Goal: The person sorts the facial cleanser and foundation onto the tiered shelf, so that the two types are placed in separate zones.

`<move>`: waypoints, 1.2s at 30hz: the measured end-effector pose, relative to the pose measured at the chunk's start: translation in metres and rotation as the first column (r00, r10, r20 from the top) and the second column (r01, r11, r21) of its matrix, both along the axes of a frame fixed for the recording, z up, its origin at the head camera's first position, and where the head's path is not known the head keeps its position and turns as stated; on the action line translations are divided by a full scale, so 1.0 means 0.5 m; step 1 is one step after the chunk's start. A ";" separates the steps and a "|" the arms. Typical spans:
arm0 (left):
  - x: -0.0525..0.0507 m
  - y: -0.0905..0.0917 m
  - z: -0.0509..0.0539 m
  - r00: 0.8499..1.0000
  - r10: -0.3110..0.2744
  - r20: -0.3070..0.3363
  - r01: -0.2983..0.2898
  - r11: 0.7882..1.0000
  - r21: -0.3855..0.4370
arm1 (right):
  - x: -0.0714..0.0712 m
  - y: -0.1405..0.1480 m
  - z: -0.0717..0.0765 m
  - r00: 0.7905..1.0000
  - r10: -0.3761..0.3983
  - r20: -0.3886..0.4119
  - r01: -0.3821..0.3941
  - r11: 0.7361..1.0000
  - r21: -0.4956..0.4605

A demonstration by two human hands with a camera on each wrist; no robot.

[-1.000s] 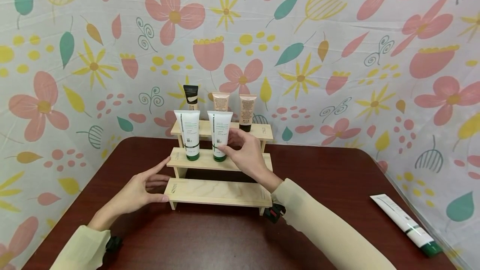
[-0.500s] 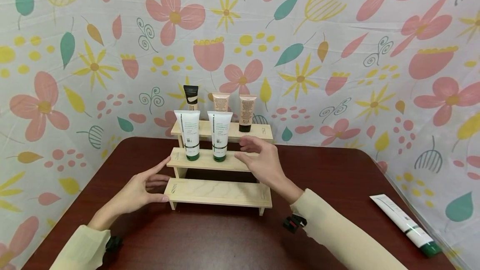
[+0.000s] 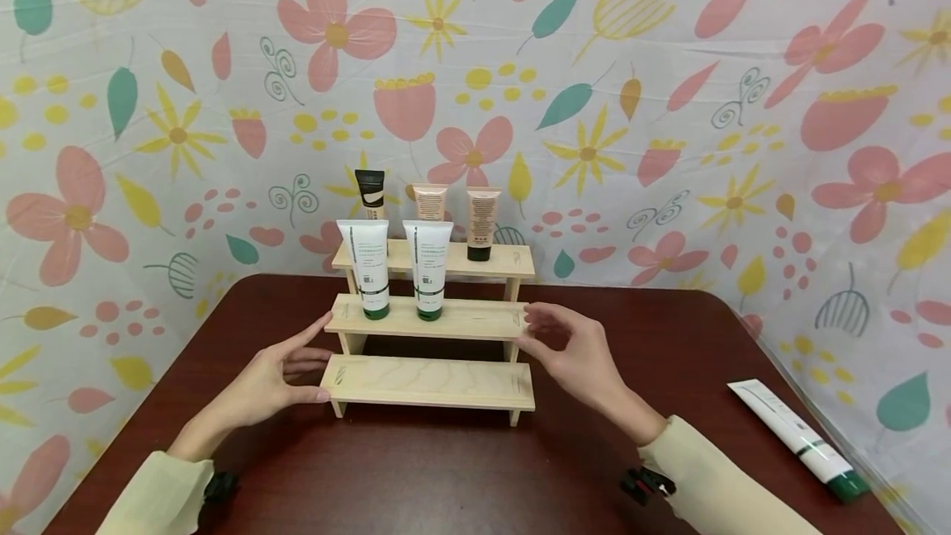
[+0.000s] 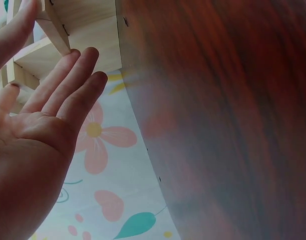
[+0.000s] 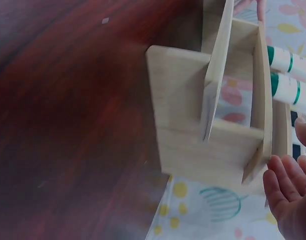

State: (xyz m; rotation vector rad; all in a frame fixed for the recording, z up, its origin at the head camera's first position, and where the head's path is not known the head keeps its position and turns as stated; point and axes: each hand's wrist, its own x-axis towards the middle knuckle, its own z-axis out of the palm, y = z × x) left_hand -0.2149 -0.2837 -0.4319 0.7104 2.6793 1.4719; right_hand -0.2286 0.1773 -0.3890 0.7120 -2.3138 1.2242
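A three-step pale wooden stand [image 3: 434,378] is on the dark table. On its middle step two white tubes with green caps stand upright, a left tube [image 3: 369,271] and a right tube [image 3: 428,271]. The top step bears a black-and-beige tube [image 3: 371,188] and two pinkish tubes, a middle one [image 3: 430,205] and a right one [image 3: 481,221]. My left hand [image 3: 256,390] touches the stand's left side with extended fingers, also seen in the left wrist view. At the right end of the middle step is my right hand [image 3: 583,353], holding nothing; its fingertips are at the board's end.
Another white tube with a green cap [image 3: 795,436] lies on its side at the table's right. A floral cloth [image 3: 631,48] hangs behind the dark red-brown table [image 3: 416,477], whose right edge runs near the lying tube.
My right hand has let go of the right white tube on the middle step and moved right and down to the step's end. My left hand stays at the stand's left side.
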 end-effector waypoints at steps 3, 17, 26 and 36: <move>0.001 0.002 0.001 1.000 0.003 0.000 -0.003 1.000 -0.001 | 0.014 0.032 -0.003 0.999 -0.039 0.007 0.039 0.999 0.034; -0.003 -0.001 -0.004 1.000 0.027 0.005 -0.027 0.999 -0.032 | 0.048 0.201 -0.024 0.990 -0.141 -0.007 0.141 0.980 0.143; -0.004 0.000 -0.002 1.000 0.003 -0.010 -0.004 1.000 -0.024 | 0.066 0.309 -0.033 0.982 -0.183 -0.057 0.190 0.960 0.205; -0.006 -0.003 -0.010 1.000 0.011 -0.010 -0.011 1.000 -0.024 | 0.078 0.431 -0.046 0.968 -0.249 -0.008 0.238 0.912 0.335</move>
